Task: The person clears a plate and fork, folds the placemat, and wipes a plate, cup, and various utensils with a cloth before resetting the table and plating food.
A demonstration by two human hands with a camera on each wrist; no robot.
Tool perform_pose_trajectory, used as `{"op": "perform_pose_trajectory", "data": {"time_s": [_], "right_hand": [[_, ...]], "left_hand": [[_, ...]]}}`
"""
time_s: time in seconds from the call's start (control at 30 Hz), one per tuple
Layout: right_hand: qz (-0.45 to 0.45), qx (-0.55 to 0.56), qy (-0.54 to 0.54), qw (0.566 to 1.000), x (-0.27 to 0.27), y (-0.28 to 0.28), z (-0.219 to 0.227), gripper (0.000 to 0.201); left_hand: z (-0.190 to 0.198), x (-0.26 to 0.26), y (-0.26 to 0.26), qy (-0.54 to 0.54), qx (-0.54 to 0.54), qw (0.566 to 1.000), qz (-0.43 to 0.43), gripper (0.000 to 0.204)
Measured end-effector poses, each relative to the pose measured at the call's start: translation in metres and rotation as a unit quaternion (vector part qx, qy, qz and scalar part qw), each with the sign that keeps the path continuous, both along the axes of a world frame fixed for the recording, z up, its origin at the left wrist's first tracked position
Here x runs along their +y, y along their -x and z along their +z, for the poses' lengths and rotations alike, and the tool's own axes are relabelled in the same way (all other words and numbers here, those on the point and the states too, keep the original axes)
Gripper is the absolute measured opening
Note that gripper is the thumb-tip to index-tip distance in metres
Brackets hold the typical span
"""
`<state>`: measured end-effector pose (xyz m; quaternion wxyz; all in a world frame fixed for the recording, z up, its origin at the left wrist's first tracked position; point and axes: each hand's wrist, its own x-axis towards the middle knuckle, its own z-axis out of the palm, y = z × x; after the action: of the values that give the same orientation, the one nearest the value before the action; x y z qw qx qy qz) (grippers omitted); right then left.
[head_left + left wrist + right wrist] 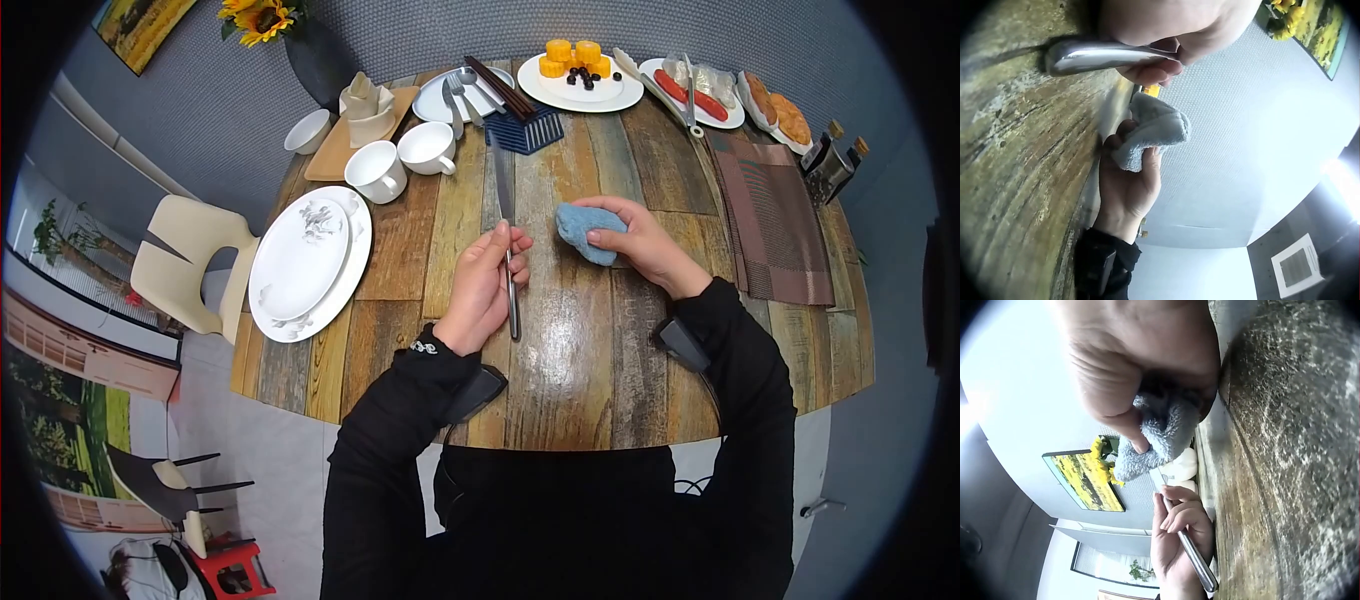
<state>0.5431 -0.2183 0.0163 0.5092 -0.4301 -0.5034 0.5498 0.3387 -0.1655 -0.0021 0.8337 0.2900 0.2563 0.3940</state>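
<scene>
In the head view my left hand pinches a table knife by its handle between thumb and fingers. The blade points away from me toward the far side of the table. To its right, my right hand grips a folded blue-grey cloth, thumb on top. A gap separates cloth and knife in the head view. From the right wrist, the terry cloth bunches between thumb and fingers, overlapping the blade's end. The left wrist view shows the knife's shiny handle close over the wood.
White plates and two cups stand on the left. Behind lie a plate with cutlery, a blue rack and a plate of corn. Sausages, tongs, a brown placemat and bottles occupy the right.
</scene>
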Motion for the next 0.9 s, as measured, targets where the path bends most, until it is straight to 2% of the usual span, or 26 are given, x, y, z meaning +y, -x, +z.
{"op": "perform_pose_trajectory", "data": {"time_s": [0.13, 0.2, 0.3, 0.4, 0.47, 0.5, 0.57, 0.6, 0.67, 0.7, 0.83, 0.9], "right_hand": [[-0.005, -0.008, 0.003, 1.0, 0.0, 0.0, 0.0, 0.038], [-0.004, -0.006, 0.006, 1.0, 0.0, 0.0, 0.0, 0.038], [-0.009, -0.026, -0.006, 1.0, 0.001, 0.0, -0.001, 0.038], [-0.057, -0.023, -0.01, 0.998, 0.004, 0.001, -0.006, 0.037], [-0.119, -0.093, -0.07, 0.986, 0.006, 0.001, -0.008, 0.034], [-0.119, -0.093, -0.07, 0.986, 0.006, 0.002, -0.008, 0.034], [-0.148, -0.209, -0.194, 0.947, 0.005, 0.006, -0.006, 0.031], [-0.148, -0.209, -0.193, 0.947, 0.003, 0.008, -0.003, 0.031], [-0.057, -0.345, -0.287, 0.892, -0.004, 0.015, 0.011, 0.03], [-0.026, -0.34, -0.281, 0.897, -0.005, 0.02, 0.011, 0.029], [-0.02, -0.38, -0.258, 0.888, -0.004, 0.025, 0.015, 0.029], [-0.086, -0.396, -0.291, 0.867, 0.002, 0.022, 0.015, 0.028]], "left_hand": [[-0.001, 0.002, 0.007, -0.008, -0.012, 1.0, -0.007, 0.018], [-0.01, 0.008, 0.012, -0.033, -0.035, 0.996, -0.078, 0.013], [-0.007, 0.001, 0.004, -0.008, -0.027, 0.998, -0.055, 0.014], [0.006, -0.009, -0.005, -0.012, 0.032, 0.998, -0.06, 0.021], [0.009, -0.013, -0.005, -0.024, 0.029, 0.995, -0.089, 0.027], [0.012, -0.015, -0.005, -0.055, 0.04, 0.99, -0.12, 0.028], [0.01, -0.019, -0.006, -0.082, 0.049, 0.983, -0.158, 0.03], [0.009, -0.019, -0.007, -0.081, 0.049, 0.983, -0.158, 0.03], [0.007, -0.021, -0.008, -0.061, 0.023, 0.985, -0.16, 0.026], [0.005, -0.02, -0.007, -0.06, 0.023, 0.985, -0.159, 0.026], [0.003, -0.016, -0.005, -0.045, 0.017, 0.983, -0.179, 0.025], [0.004, -0.016, -0.005, -0.036, 0.016, 0.982, -0.183, 0.026]]}}
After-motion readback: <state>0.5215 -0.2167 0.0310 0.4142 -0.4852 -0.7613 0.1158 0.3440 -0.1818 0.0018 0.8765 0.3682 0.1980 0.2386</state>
